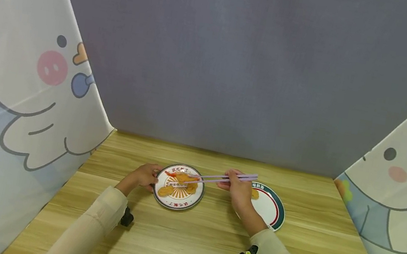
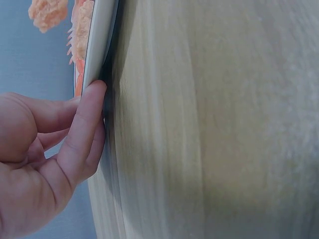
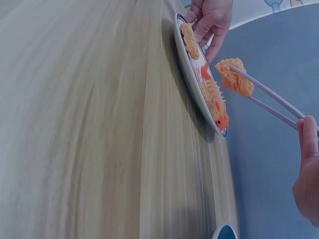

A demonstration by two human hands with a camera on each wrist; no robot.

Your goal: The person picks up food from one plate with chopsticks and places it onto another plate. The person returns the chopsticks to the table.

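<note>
My left hand pinches the left rim of a round white plate with a dark edge. In the left wrist view, the thumb and fingers of that hand lie at the rim, above and below. On the plate are a red-orange prawn and several golden fried pieces. My right hand holds a pair of pale purple chopsticks. Their tips grip a lumpy fried piece, which hangs above the plate, apart from it in the right wrist view.
A second white plate with a green rim and red ring sits to the right, partly hidden under my right forearm. One fried piece lies on it. A grey cloth wall closes off the back of the wooden table, with cartoon-printed sheets at both sides.
</note>
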